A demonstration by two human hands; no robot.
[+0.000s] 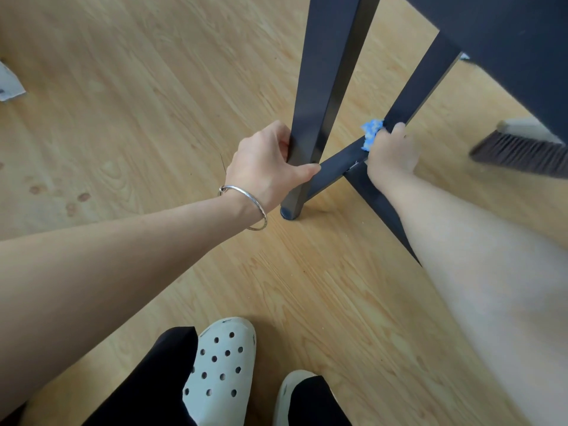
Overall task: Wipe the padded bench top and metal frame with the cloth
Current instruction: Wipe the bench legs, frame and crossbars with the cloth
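Note:
The bench's dark metal frame fills the upper middle: an upright leg [322,87] stands on the floor and a low crossbar [415,87] runs from it toward the upper right. My left hand [270,161] is wrapped around the lower part of the leg. My right hand [392,152] presses a blue and white cloth [370,133] against the crossbar, with most of the cloth hidden under the fingers. The dark underside of the bench top [507,41] shows at the top right.
Light wood floor [138,103] lies all around. A broom head [519,152] with dark bristles rests at the right edge. My feet in pale perforated clogs [221,370] stand at the bottom. A white object [9,84] lies at the left edge.

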